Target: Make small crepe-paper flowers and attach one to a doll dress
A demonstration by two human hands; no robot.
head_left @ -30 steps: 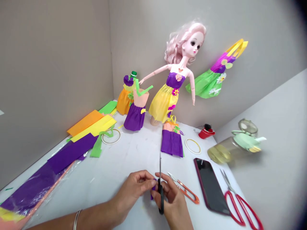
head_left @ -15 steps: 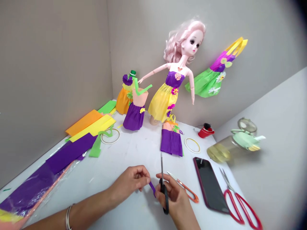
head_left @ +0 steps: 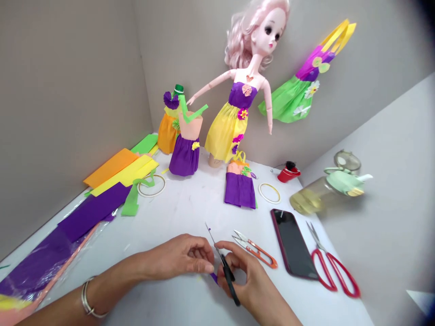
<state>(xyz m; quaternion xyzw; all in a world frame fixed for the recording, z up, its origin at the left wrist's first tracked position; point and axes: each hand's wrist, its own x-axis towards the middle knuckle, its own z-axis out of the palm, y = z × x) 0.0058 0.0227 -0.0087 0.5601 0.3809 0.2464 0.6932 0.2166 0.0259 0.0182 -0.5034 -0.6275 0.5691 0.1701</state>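
Your left hand (head_left: 185, 257) is curled, thumb pressed against the fingers, pinching a narrow purple strip (head_left: 214, 277) that slants down toward your right hand (head_left: 249, 270); whether the right fingertips grip its lower end too, you cannot tell from here. That right hand is partly closed around the black-handled scissors (head_left: 231, 286), blades pointing up and away to the left, index finger extended alongside them. The strip sits between your two hands, above the white table (head_left: 183, 208), and the orange-handled snips (head_left: 261, 254) lie just beyond your right knuckles
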